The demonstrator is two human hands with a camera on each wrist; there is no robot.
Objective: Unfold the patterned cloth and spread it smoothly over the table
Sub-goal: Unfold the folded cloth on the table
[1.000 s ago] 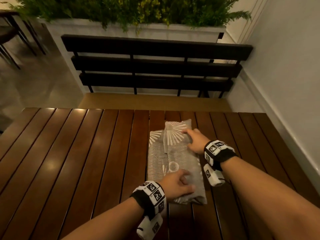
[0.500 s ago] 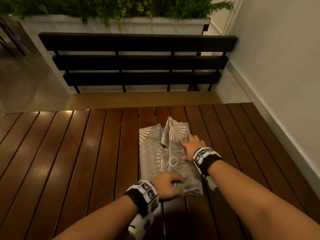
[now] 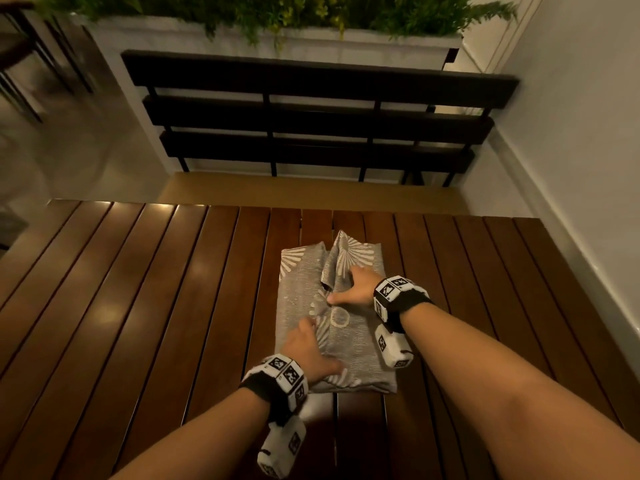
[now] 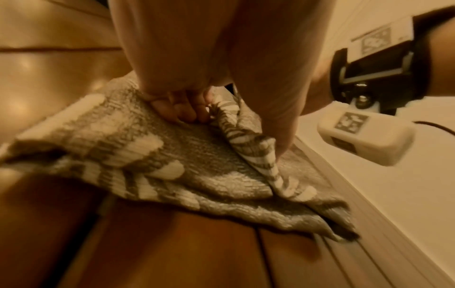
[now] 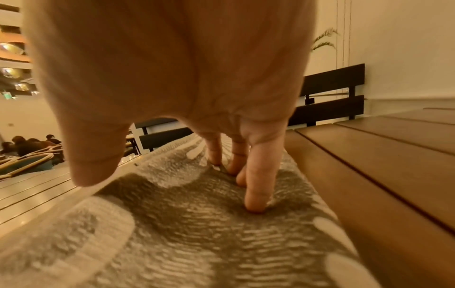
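The patterned cloth (image 3: 301,292), grey with white sunburst shapes, lies folded in a long packet on the slatted wooden table (image 3: 138,306). My left hand (image 3: 313,344) rests on its near half. In the left wrist view the left hand (image 4: 236,134) has curled fingers (image 4: 182,111) and a thumb on either side of a raised fold of the cloth (image 4: 147,155), pinching it. My right hand (image 3: 343,285) lies on the far half; in the right wrist view its straight fingers (image 5: 256,185) press on the cloth (image 5: 172,243), with the thumb lifted off it.
A dark slatted bench (image 3: 311,109) stands beyond the table's far edge, with a white planter of greenery (image 3: 277,39) behind it. A white wall (image 3: 571,133) runs along the right side. Bare slats extend left and right of the cloth.
My left hand has moved from the cloth's near edge up onto it and taken a fold. My right hand has slid nearer, toward the cloth's middle.
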